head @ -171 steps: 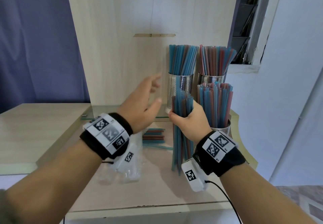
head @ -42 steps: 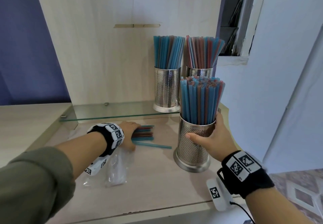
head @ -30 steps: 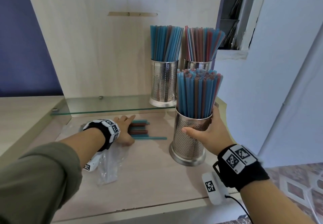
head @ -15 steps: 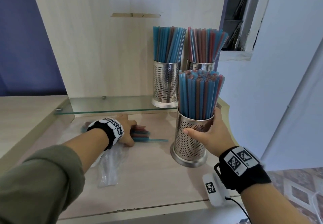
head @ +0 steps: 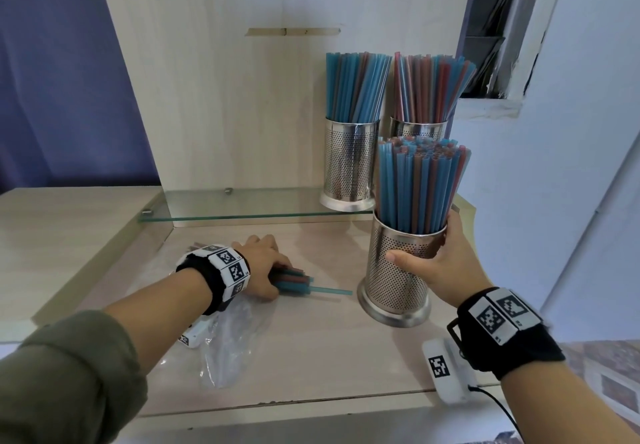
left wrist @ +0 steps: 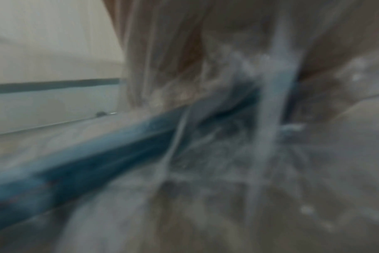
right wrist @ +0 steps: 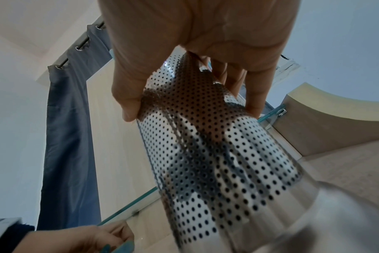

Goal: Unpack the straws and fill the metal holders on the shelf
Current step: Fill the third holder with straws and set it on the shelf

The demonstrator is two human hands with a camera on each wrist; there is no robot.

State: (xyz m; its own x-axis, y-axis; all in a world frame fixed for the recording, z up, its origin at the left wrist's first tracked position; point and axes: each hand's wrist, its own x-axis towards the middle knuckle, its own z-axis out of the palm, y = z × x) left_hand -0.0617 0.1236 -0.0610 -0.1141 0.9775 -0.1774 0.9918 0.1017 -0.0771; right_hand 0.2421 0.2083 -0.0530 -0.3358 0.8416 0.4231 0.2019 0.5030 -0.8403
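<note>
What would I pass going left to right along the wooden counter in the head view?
Left hand gripping the loose straws → single blue straw lying flat → metal holder full of straws → right hand gripping that holder.

A pale wood back panel (head: 221,79) is flanked by a blue curtain (head: 62,72) (left) & white wall (head: 571,183), w/ a window frame (head: 512,27) seen upper right.

Soft even daylight; left wrist view badly blurred.
</note>
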